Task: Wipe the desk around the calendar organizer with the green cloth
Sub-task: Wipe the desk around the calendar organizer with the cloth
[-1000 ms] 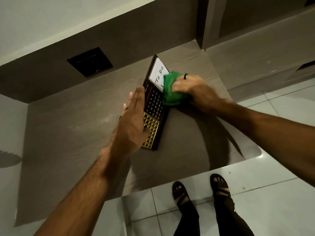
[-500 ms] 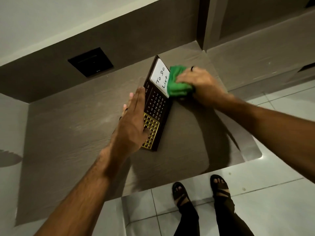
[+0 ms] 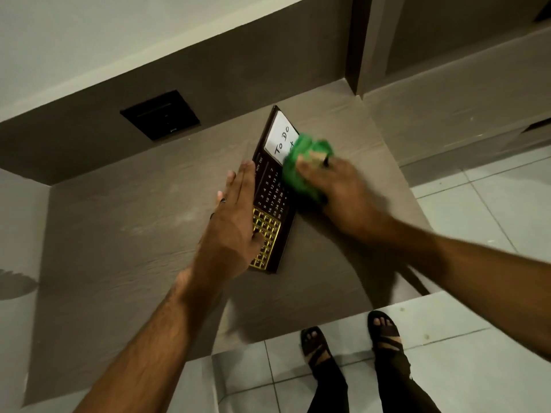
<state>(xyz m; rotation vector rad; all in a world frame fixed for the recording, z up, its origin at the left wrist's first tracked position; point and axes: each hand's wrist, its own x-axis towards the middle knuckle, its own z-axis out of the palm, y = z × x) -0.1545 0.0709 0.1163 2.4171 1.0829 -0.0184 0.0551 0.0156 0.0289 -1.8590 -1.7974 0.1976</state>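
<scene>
Where the green cloth (image 3: 301, 171) sits bunched under the right hand (image 3: 343, 192), it overlaps the right edge of the calendar organizer (image 3: 274, 192), covering part of the white "To Do" card and the date grid beside it. That hand's fingers (image 3: 310, 162) are curled and clamped on the cloth, pressing it down; a dark ring shows on one of them (the hand is somewhat motion-blurred). The organizer, dark brown with a gold grid at its near end, lies flat and angled on the brown bench (image 3: 134, 234), toward the back right part of the surface. The left hand (image 3: 235, 228) rests flat along the organizer's left edge and gold grid, fingers straight and close together, gripping nothing. A black square plate (image 3: 160, 114) is set in the panel behind the bench. Below the near edge, two feet in black sandals (image 3: 351, 344) stand on pale floor tiles (image 3: 477, 210).
</scene>
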